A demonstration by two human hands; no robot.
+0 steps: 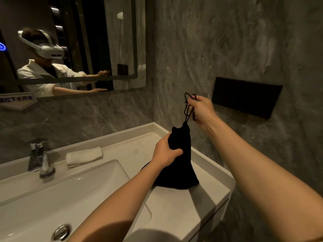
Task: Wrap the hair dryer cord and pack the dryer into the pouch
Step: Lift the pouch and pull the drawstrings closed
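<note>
A black drawstring pouch point(180, 165) stands upright on the right side of the white vanity counter point(176, 208), bulging at its base. Its mouth is gathered tight at the top. My left hand point(166, 152) grips the pouch around its neck. My right hand point(201, 109) is raised above and to the right, pinching the black drawstring point(187, 109), which runs taut from the pouch's mouth up to my fingers. The hair dryer and its cord are not visible; whatever fills the pouch is hidden by the fabric.
A white basin point(57, 194) with a chrome faucet point(40, 158) lies to the left. A folded white towel point(83, 156) rests behind the basin. A black wall-mounted box point(244, 96) is on the grey stone wall at right. A mirror point(73, 42) hangs above.
</note>
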